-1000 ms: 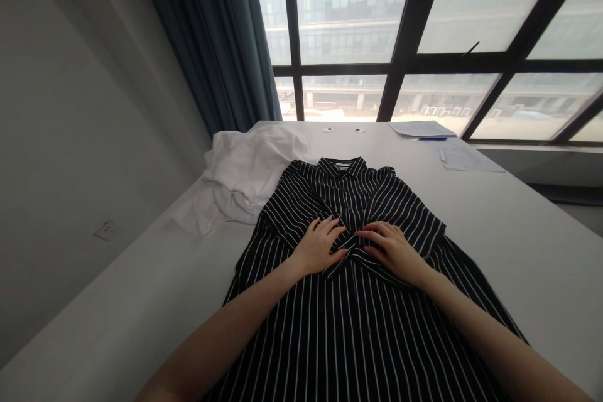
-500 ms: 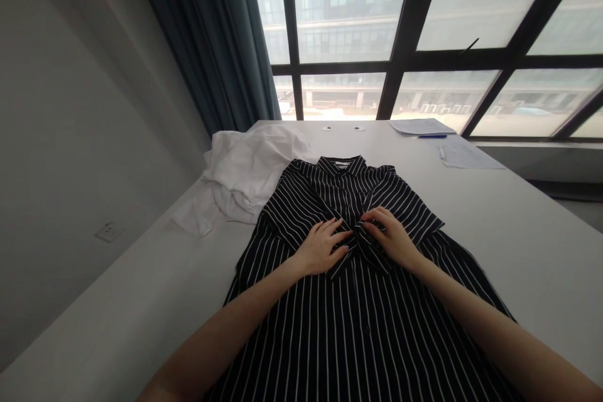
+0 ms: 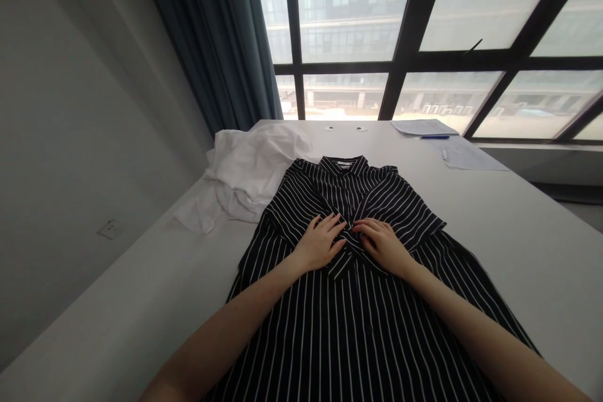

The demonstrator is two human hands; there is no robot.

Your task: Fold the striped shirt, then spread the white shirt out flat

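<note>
A black shirt dress with thin white stripes (image 3: 339, 326) lies face up, its collar (image 3: 343, 165) at the far end. At its middle, bands of the same striped cloth cross, and a loose end (image 3: 340, 267) points toward me. My left hand (image 3: 319, 242) rests on the left side of this crossing, fingers spread and slightly bent. On the right side lies my right hand (image 3: 384, 245), its fingers stretched over the cloth and its thumb apart below them. The cloth directly under both palms is hidden.
A rumpled white cloth (image 3: 254, 166) lies left of the collar on the white table (image 3: 527, 251). Papers (image 3: 471, 154) and a blue pen (image 3: 434, 137) are at the back right. Beyond stand a dark curtain (image 3: 211, 38) and a large window; a wall borders the left.
My right hand has let its pinch on the crossed cloth go and flattened slightly, moving a little left and down. My left hand has drawn back slightly from the middle.
</note>
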